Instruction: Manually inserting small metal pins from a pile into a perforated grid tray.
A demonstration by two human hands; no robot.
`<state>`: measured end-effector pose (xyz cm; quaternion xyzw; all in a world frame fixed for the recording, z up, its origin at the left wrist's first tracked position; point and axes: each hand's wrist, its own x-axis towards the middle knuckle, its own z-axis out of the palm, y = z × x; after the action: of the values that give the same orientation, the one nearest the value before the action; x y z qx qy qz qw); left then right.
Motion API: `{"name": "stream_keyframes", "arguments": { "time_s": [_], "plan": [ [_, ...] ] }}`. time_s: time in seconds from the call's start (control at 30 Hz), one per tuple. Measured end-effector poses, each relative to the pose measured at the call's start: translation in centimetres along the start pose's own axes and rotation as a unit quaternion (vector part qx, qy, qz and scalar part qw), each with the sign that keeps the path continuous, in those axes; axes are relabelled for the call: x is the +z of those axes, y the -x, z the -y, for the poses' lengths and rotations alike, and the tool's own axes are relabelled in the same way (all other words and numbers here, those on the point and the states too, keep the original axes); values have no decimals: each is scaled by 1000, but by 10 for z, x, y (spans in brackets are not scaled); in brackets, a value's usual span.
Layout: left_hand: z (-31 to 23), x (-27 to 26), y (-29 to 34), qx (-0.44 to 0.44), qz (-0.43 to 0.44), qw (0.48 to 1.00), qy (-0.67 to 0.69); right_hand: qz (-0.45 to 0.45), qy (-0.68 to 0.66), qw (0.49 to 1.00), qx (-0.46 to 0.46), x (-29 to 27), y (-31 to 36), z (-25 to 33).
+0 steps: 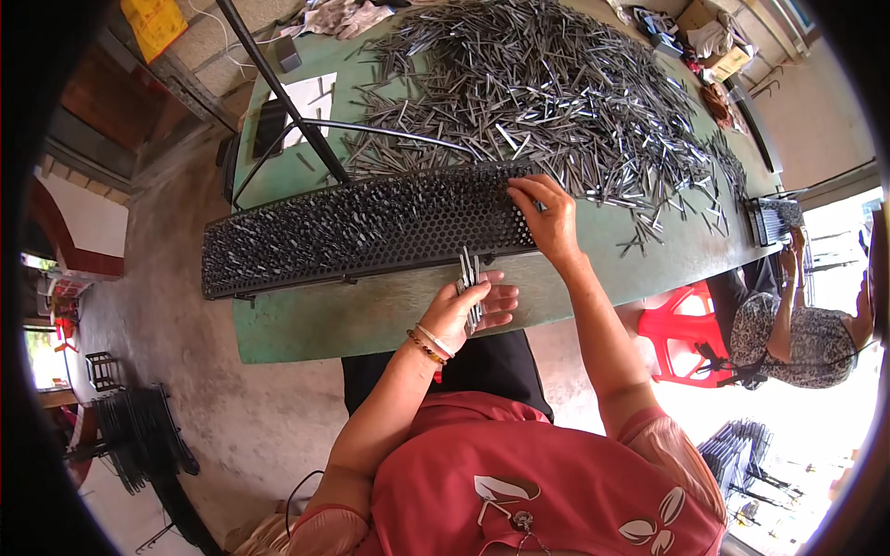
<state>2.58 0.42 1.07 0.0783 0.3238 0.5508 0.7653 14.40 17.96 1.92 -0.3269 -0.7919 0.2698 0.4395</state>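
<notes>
My left hand point(468, 308) is closed round a small bundle of thin metal strips point(470, 278), its thumb across them and its other fingers loosely curled. A long black perforated rack point(422, 236) lies along the near side of the green table. Strips fill many holes over its left and middle parts, while bare holes show toward the right. At the rack's right end my right hand point(547, 215) has its thumb and fingertips pinched together. Whether a strip is between those fingertips cannot be made out.
A large heap of loose dark strips point(538, 93) covers the far part of the green table point(297, 329). A black metal frame point(315, 139) rises behind the rack. At right, another person point(802, 338) works at a similar rack point(777, 221) near a red plastic stool point(681, 334).
</notes>
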Motion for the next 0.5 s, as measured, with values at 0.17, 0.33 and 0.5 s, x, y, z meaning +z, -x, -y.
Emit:
{"name": "stream_keyframes", "arguments": {
  "time_s": [0.17,0.33,0.5],
  "plan": [
    [-3,-7,-13,5,-12,1000,8,-13,56,997,-48,4,2,-2],
    [0,-11,-9,4,-44,999,-18,-4,119,991,-58,5,8,-4],
    [0,-10,-7,13,-44,999,-17,5,134,989,-61,6,4,2]
  ]
}}
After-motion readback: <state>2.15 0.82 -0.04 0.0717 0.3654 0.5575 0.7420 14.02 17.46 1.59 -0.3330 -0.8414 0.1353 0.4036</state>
